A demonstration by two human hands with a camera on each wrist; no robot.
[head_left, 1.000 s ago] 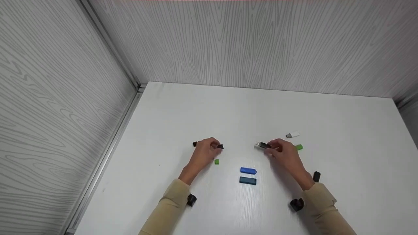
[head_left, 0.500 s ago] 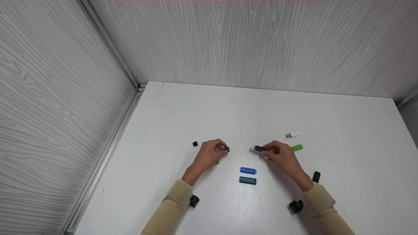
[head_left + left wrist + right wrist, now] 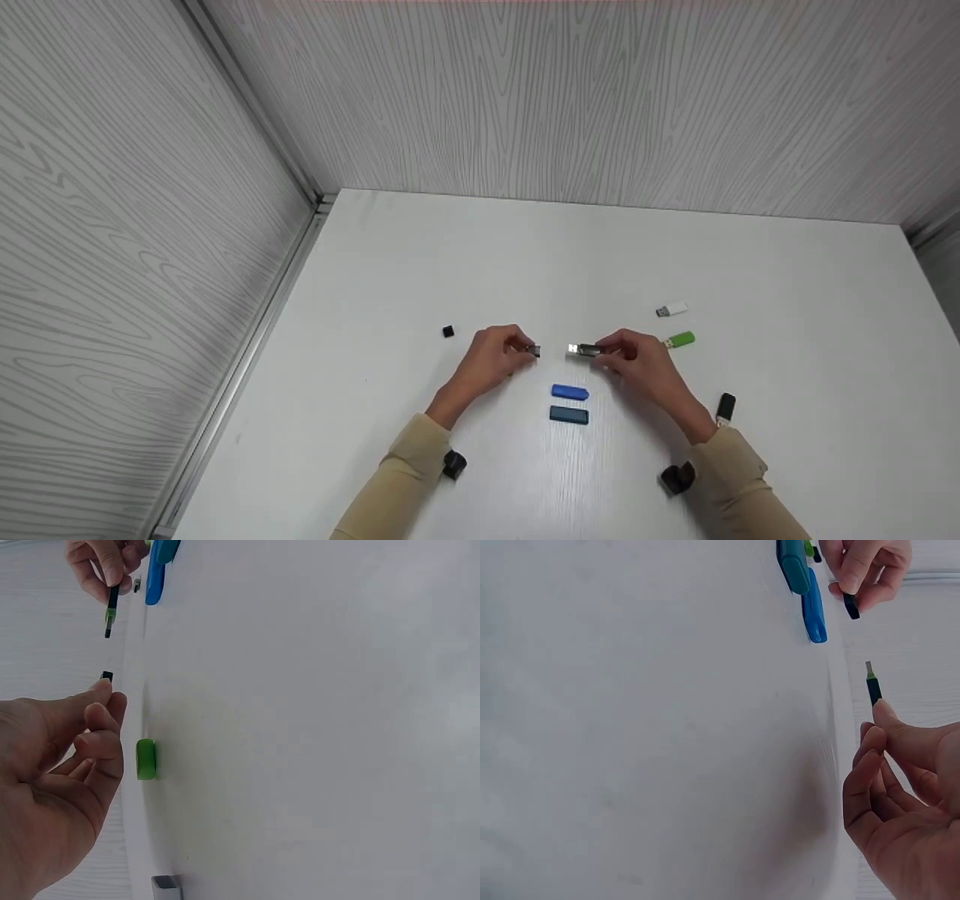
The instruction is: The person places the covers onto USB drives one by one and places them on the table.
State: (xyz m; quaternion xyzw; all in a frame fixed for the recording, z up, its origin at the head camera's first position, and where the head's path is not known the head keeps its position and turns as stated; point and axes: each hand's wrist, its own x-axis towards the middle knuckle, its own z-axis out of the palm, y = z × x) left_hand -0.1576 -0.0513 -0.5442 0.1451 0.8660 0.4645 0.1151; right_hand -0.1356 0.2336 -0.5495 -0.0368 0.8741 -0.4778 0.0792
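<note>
In the head view my left hand (image 3: 491, 361) pinches a small dark cap (image 3: 534, 350) between thumb and finger. Facing it, my right hand (image 3: 637, 361) pinches a black USB stick (image 3: 591, 350), its bare metal plug pointing left at the cap. A short gap separates plug and cap, and both are held above the table. The right wrist view shows the USB stick (image 3: 874, 688) edge-on, with a thin green band by the plug. Below the left hand, a green cap (image 3: 146, 759) lies on the table in the left wrist view.
A blue USB stick (image 3: 570, 392) and a teal one (image 3: 569, 415) lie between the forearms. To the right are a white USB stick (image 3: 673, 309), a green one (image 3: 681, 340) and a black one (image 3: 726, 407). A black cap (image 3: 448, 331) sits left of the left hand.
Both hands have moved toward each other, the left going right with the cap, the right going left with the USB stick. The gap between cap and plug has narrowed.
</note>
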